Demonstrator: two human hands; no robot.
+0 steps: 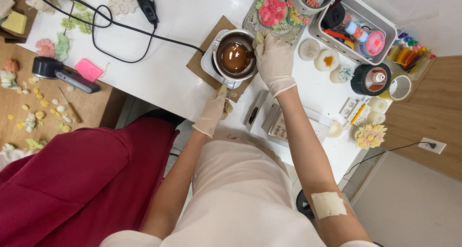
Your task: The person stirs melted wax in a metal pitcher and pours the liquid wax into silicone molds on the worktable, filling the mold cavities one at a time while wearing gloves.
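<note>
With the gloved right hand [275,60] closed on the rim of the small steel pot [235,54] of brown liquid and the gloved left hand [214,111] clamped on its handle, a tilt could spill it onto the white table [168,74].

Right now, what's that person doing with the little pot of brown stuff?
A person in pale gloves is working at a white table. Their left hand grips the handle of a small metal pot holding glossy brown liquid, which sits on a small white heater on a brown mat. Their right hand rests at the pot's far rim. Nearby are a tray of pink and green flower shapes and small white candles.
</note>
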